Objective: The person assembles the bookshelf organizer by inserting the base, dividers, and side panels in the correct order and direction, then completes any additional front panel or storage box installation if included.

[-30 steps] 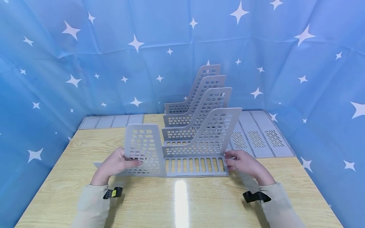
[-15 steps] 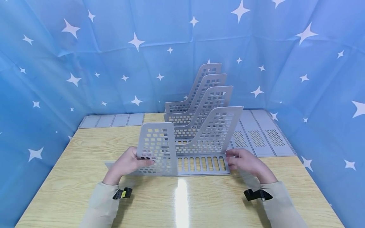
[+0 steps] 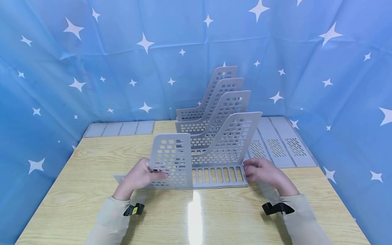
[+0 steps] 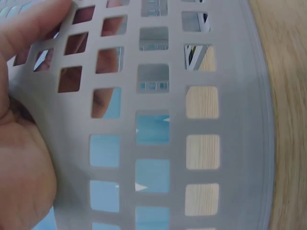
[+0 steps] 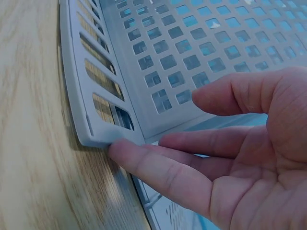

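Note:
A grey plastic file rack with several upright perforated dividers (image 3: 252, 115) stands mid-table. My left hand (image 3: 139, 176) grips a separate grey perforated panel (image 3: 187, 160), thumb across its face and the other fingers behind. This panel stands upright at the left end of the slotted rack base (image 3: 220, 185), covering that part of it in the head view. Its solid border (image 4: 242, 120) fills much of the left wrist view. My right hand (image 3: 264, 173) is at the base's right end; in the right wrist view a fingertip touches the base corner (image 5: 98, 136), with the thumb held apart.
Flat grey panels with slanted slots (image 3: 275, 132) lie at the back right, behind the right hand. A strip of smaller flat panels (image 3: 128, 128) lies at the back left. A blue star-printed curtain (image 3: 196, 30) encloses the wooden table (image 3: 76, 190).
My left hand has moved to the right with the perforated panel, which now overlaps more of the slotted base. My right hand has stayed at the base's right end.

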A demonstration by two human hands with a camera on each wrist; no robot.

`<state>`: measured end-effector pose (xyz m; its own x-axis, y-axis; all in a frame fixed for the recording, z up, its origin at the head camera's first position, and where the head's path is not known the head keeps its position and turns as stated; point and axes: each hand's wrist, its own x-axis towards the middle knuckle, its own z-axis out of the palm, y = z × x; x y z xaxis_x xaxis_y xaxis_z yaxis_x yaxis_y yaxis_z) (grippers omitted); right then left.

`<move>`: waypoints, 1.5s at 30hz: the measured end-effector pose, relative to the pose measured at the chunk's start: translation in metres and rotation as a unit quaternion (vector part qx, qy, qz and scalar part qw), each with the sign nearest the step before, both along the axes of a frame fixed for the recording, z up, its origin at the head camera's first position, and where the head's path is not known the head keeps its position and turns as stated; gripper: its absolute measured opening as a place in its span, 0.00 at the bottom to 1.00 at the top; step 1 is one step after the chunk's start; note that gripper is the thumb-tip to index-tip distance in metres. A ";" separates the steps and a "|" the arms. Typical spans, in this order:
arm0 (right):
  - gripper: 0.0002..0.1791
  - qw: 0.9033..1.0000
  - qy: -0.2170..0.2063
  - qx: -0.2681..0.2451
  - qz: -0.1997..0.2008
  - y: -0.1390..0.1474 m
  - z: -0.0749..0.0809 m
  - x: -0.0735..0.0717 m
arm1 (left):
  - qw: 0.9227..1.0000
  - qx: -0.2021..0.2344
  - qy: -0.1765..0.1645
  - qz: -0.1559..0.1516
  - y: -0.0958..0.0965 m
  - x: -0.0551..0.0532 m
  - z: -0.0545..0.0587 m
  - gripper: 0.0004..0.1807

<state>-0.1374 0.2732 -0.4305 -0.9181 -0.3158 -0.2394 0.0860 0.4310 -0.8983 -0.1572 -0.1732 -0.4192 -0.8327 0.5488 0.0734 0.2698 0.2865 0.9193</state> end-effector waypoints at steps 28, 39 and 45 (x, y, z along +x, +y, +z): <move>0.30 0.999 -0.019 -0.044 0.005 0.010 -0.007 -0.005 | 0.998 -0.004 0.068 0.010 0.096 0.006 0.001 0.11; 0.25 0.999 -0.028 -0.029 -0.006 0.006 -0.007 -0.008 | 0.985 -0.126 0.121 -0.005 0.066 0.008 0.010 0.10; 0.18 0.999 -0.034 -0.004 -0.009 0.004 -0.006 -0.003 | 0.989 -0.122 0.084 -0.017 0.001 0.006 -0.002 0.09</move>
<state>-0.1407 0.2768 -0.4366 -0.9053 -0.3022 -0.2984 0.1536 0.4221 -0.8934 -0.1509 -0.1727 -0.4213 -0.8011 0.5942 0.0716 0.4265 0.4828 0.7649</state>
